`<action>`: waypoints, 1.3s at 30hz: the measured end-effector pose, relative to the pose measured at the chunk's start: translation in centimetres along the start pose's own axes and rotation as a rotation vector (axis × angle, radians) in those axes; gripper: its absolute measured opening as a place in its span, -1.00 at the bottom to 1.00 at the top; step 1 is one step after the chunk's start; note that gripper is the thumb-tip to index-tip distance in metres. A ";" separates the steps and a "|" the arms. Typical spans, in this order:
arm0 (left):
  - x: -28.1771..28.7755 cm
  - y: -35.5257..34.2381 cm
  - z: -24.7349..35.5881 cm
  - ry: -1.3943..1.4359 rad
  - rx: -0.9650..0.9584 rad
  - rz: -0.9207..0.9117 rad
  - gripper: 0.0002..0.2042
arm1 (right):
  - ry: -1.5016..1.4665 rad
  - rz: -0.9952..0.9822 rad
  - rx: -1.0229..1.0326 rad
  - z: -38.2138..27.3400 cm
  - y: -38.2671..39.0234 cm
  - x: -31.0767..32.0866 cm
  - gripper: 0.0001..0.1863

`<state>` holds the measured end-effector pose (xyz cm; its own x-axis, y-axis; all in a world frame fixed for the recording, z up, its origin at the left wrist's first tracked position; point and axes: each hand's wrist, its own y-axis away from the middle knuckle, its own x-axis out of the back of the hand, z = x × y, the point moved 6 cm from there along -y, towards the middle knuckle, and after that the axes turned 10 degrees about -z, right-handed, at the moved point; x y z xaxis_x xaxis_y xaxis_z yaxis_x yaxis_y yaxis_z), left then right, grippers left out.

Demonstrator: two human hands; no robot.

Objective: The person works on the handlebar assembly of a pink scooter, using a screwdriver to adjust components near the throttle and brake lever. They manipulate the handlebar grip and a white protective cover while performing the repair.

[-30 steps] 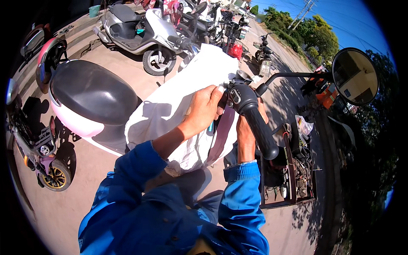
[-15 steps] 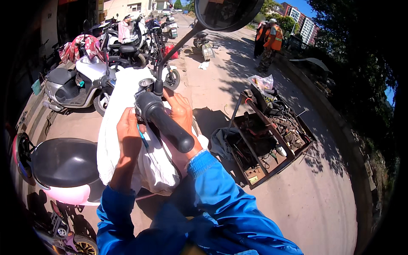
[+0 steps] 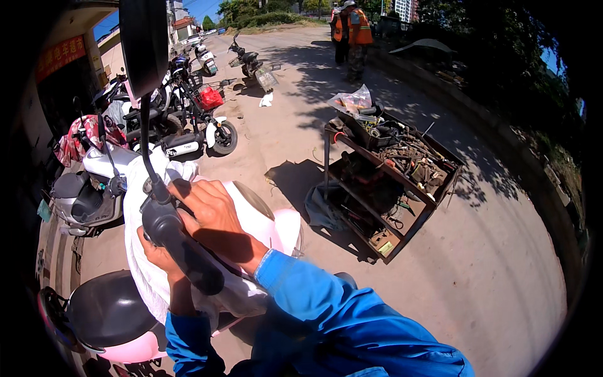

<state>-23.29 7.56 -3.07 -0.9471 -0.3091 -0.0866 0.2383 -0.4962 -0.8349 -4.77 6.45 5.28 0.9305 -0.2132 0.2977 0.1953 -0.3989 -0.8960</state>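
A scooter handlebar with a black rubber grip (image 3: 204, 273) points toward me. My right hand (image 3: 217, 217) reaches over from the right, its fingers curled on the black control housing (image 3: 160, 220) beside the mirror stem (image 3: 146, 138). Below and left of the housing is my left hand (image 3: 162, 256), fingers bent up against its underside; the fingertips and anything between them are hidden. A black-backed mirror (image 3: 143, 44) tops the stem. White cloth (image 3: 147, 286) drapes the scooter's front under both hands. The scooter has a black seat (image 3: 107, 308) and pink bodywork (image 3: 132, 350).
A two-tier metal cart (image 3: 408, 234) of tools and loose parts stands to the right, a plastic bag (image 3: 352, 100) on its far corner. A silver scooter (image 3: 88, 195) and several others are parked at left. Two people in orange vests (image 3: 360, 28) stand far off.
My view has swung, shifting the handlebar down and left. My right fingers now lie over the housing's top. The thin blue-green item by my left hand is no longer visible.
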 end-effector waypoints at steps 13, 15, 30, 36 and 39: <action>-0.3 -0.7 -0.1 -0.047 -0.066 -0.026 -0.64 | 0.028 0.039 0.023 0.2 0.2 0.2 -0.58; -0.3 -0.5 0.2 0.068 0.063 -0.008 -0.68 | 0.033 0.052 0.028 0.1 0.1 0.2 -0.57; -1.4 -0.6 4.2 -0.118 0.070 -0.127 -0.82 | 0.061 0.030 -0.015 0.5 0.6 -0.1 -0.54; -1.7 -0.6 5.2 0.233 0.532 -0.051 -0.80 | 0.063 0.041 -0.018 1.0 0.7 -0.2 -0.53; -1.2 -1.0 5.3 0.229 0.574 -0.075 -0.80 | 0.067 0.030 -0.038 0.8 0.8 -0.2 -0.54</action>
<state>-21.21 4.09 0.76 -0.9726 -0.1065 -0.2068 0.1871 -0.8864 -0.4235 -4.54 6.89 4.20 0.9127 -0.2842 0.2938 0.1549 -0.4246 -0.8920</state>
